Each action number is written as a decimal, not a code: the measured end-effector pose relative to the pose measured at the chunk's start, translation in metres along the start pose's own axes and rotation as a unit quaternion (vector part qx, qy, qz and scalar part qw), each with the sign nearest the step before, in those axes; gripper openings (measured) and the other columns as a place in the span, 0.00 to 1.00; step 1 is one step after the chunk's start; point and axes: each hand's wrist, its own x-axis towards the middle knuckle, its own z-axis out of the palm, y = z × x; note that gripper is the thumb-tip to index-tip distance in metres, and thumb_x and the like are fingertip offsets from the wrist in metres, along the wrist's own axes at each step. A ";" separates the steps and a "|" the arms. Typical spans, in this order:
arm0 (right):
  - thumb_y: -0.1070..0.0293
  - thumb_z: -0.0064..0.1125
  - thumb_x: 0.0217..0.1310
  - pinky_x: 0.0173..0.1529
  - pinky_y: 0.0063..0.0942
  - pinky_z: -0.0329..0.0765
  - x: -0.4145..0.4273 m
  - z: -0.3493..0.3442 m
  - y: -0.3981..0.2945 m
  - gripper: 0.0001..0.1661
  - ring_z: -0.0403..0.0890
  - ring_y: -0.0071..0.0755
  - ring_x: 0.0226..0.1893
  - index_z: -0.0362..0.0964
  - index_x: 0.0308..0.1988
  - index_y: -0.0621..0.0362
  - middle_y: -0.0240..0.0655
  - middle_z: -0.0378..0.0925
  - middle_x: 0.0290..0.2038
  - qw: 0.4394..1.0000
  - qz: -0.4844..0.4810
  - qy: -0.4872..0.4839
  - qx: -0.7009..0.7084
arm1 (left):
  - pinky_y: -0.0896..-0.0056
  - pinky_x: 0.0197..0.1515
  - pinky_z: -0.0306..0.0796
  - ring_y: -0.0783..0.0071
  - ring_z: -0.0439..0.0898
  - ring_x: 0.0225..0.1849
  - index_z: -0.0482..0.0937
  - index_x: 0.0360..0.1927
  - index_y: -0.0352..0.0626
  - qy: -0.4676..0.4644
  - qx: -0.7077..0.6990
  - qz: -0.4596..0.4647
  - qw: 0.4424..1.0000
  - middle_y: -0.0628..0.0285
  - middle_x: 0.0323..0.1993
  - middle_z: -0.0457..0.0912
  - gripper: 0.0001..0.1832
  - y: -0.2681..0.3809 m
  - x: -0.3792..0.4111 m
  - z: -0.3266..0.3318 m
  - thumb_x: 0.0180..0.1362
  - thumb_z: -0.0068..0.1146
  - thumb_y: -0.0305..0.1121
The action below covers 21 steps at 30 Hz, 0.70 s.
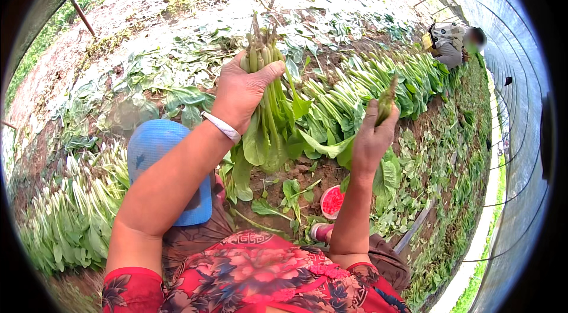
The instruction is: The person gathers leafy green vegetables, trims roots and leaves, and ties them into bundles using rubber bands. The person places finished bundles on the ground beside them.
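Observation:
My left hand (244, 86), with a pale band (222, 127) at the wrist, grips a bunch of leafy greens (271, 111) near its base. The roots of the bunch point up and its broad leaves hang down. To the right, my right hand (375, 135) holds another leafy green plant (387, 102) by its stem base, root end upward. Leaves hang beside that forearm, though the hand and arm hide part of them. The two hands are apart, both raised above the soil.
Pulled greens lie in rows at right (341, 91) and left (84, 206). A blue pad (157, 144) covers my left knee. Near my foot stands a small tub (322, 206) of red pieces. Another person (448, 42) crouches by the plastic tunnel wall (523, 91). Loose leaves litter the ground.

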 end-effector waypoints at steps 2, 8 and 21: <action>0.65 0.55 0.75 0.37 0.40 0.75 -0.015 0.041 -0.034 0.18 0.80 0.39 0.30 0.66 0.56 0.65 0.41 0.80 0.33 0.993 -0.036 -0.115 0.018 | 0.76 0.44 0.77 0.81 0.83 0.38 0.84 0.48 0.37 -0.034 0.066 0.005 0.997 0.65 0.39 0.88 0.14 -0.006 -0.005 0.000 0.60 0.72 0.26; 0.72 0.61 0.66 0.43 0.44 0.75 -0.022 0.067 -0.037 0.16 0.81 0.49 0.37 0.70 0.50 0.67 0.48 0.78 0.38 0.981 -0.074 -0.165 0.075 | 0.73 0.45 0.80 0.79 0.85 0.41 0.83 0.52 0.39 -0.100 0.104 -0.047 0.988 0.65 0.43 0.88 0.15 0.001 -0.013 0.009 0.62 0.70 0.26; 0.74 0.68 0.62 0.41 0.31 0.76 -0.026 0.053 -0.031 0.14 0.79 0.33 0.33 0.79 0.47 0.66 0.39 0.78 0.33 0.959 0.027 -0.235 0.157 | 0.73 0.43 0.81 0.79 0.85 0.39 0.84 0.47 0.38 -0.118 0.066 -0.095 0.986 0.64 0.40 0.88 0.14 0.000 -0.009 0.005 0.58 0.72 0.26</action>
